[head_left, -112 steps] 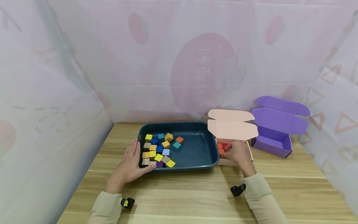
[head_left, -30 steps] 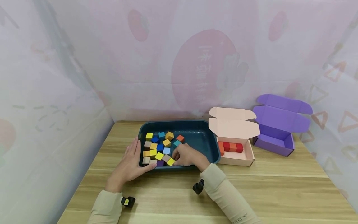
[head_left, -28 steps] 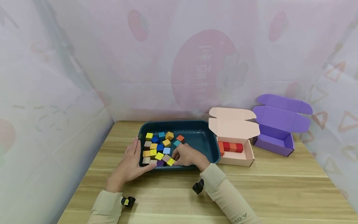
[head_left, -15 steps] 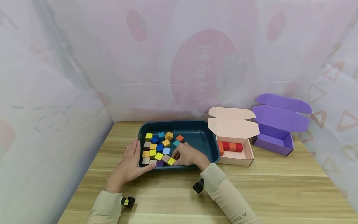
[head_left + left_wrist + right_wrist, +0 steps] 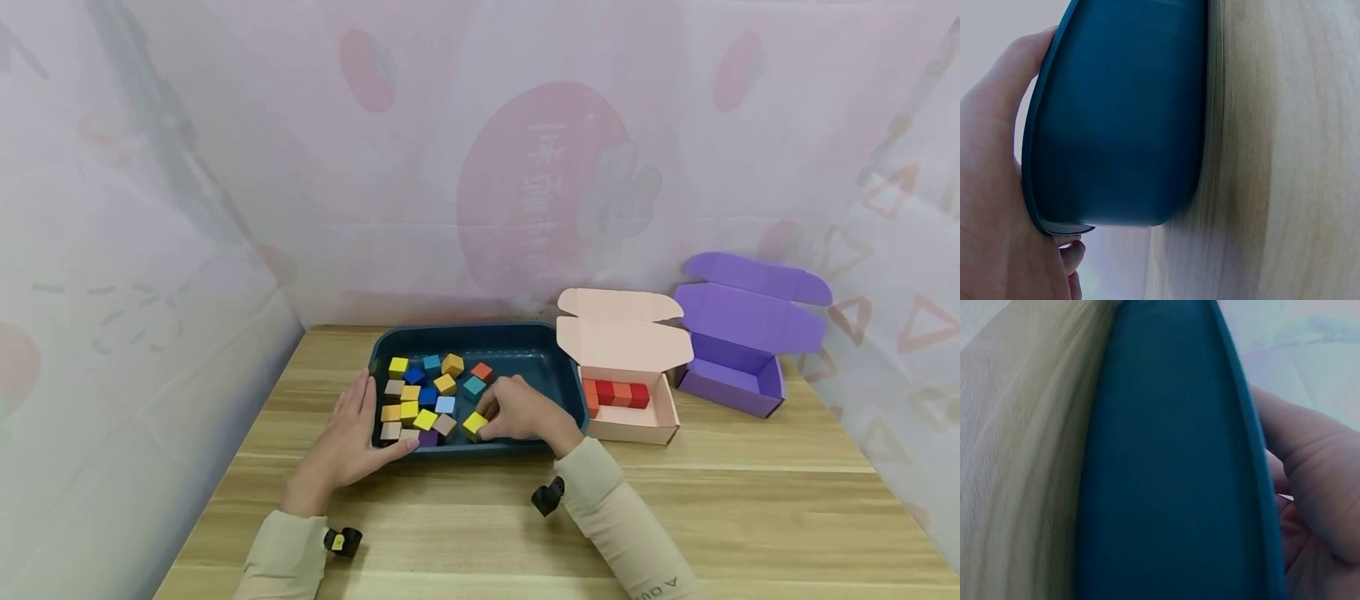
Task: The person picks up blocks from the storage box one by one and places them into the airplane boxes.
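In the head view my right hand point(image 5: 525, 411) pinches a yellow cube point(image 5: 474, 423) inside the dark teal tray point(image 5: 528, 358). Its fingertips are hidden behind the tray wall in the right wrist view. My left hand point(image 5: 339, 442) rests against the tray's near left corner, fingers straight along the left side and thumb over the front rim. Several more cubes lie in the tray's left half: yellow, orange, blue, beige and a purple cube point(image 5: 428, 438). A teal cube point(image 5: 474, 387) and an orange-red cube point(image 5: 482, 372) sit apart, just beyond my right hand.
An open pale pink box point(image 5: 637, 432) stands against the tray's right end, with several red and orange-red cubes point(image 5: 621, 393) inside. Right of it is an open purple box point(image 5: 727, 398). A printed cloth point(image 5: 405, 208) hangs behind the wooden table point(image 5: 450, 525).
My right hand has left the pink box for the tray, and has now drawn the yellow cube rightward, away from the beige cube beside it. My left hand stays in place.
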### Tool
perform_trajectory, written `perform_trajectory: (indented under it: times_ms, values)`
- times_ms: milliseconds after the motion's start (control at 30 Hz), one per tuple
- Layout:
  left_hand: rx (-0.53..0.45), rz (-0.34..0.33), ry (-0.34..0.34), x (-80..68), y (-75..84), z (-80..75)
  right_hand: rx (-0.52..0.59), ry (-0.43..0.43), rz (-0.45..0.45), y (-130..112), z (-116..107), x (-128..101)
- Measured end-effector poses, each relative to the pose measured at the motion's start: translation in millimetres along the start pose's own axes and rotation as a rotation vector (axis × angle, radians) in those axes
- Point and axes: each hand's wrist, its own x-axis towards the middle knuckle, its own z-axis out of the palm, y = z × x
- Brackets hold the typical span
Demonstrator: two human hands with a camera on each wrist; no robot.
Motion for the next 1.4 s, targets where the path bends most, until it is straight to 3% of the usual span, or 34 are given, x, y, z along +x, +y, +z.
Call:
perform_trajectory:
  times_ms: [267,1033,1400]
  values:
    - [0.003,-0.003,0.003,0.6,-1.7,0.0,0.009,0.054,0.06,7.2,-15.9,-13.0]
    - [0.006,-0.012,-0.007,-0.3,0.3,-1.3,0.04,0.23,0.096,29.4,-84.9,-75.9]
    - [0.009,-0.017,-0.011,0.7,0.2,0.7,0.033,0.303,0.219,55.8,-104.4,-105.9]
